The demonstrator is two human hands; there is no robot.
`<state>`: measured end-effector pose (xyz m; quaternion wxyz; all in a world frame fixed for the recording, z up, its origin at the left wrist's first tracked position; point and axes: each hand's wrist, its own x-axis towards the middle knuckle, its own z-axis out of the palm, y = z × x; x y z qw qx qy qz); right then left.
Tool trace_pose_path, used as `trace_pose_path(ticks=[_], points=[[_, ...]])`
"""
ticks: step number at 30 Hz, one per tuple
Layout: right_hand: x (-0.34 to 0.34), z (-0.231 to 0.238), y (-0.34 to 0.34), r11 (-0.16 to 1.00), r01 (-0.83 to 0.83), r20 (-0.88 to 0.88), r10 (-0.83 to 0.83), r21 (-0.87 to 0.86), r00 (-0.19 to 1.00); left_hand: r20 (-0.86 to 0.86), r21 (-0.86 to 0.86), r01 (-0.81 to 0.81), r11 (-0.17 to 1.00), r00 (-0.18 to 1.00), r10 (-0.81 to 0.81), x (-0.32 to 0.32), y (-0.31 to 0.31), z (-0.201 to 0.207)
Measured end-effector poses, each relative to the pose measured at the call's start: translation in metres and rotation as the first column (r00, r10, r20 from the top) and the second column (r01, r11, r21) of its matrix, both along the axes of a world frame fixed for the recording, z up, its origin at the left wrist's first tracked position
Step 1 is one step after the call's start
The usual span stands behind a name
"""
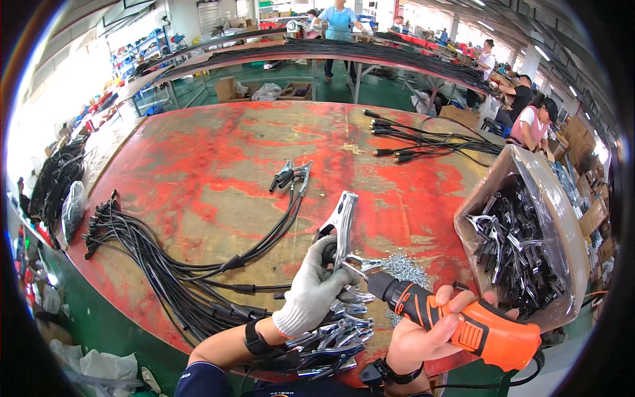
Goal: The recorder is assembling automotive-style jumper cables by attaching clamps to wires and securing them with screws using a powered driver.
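Note:
My left hand (307, 291), in a pale knitted glove, is closed on a silver spring clamp (344, 221) whose handles point up and away. My bare right hand (423, 337) wraps round an orange and black electric screwdriver (496, 331). The tool's tip meets the clamp beside my left fingers; the exact contact is too small to make out. Just beyond the tip lies a heap of small silver screws (403, 266). Several more silver clamps (337, 337) are piled under my left wrist. Left of them runs a bundle of black cables (159, 271), with two clamped ends (301, 173) farther out.
A plastic-lined carton (565, 264) full of clamps stands at the right edge of the worn red table (264, 145). Black cables with plugs (430, 140) lie at the far right. The tool's cord (536, 370) trails off below. Several people work beyond, near a long cable-covered bench (317, 49).

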<state>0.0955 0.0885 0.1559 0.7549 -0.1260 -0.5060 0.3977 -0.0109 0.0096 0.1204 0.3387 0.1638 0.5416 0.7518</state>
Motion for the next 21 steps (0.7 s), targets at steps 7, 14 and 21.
trace_pose_path(ticks=[7, 14, 21], points=[[0.01, -0.007, 0.003, 0.978, -0.203, -0.002, 0.204, 0.055, 0.979, -0.039, -0.071, -0.007, 0.997, 0.999, 0.004, 0.004, 0.005, 0.015], [-0.001, -0.029, 0.0, 0.935, -0.344, -0.208, 0.354, 0.085, 0.912, -0.136, 0.011, -0.069, 0.998, 0.988, 0.07, -0.004, 0.007, -0.01], [0.042, -0.081, 0.042, 0.823, -0.563, -0.111, 0.554, -0.079, 0.825, -0.433, -0.174, -0.085, 0.981, 0.901, 0.002, -0.025, -0.003, 0.02]])
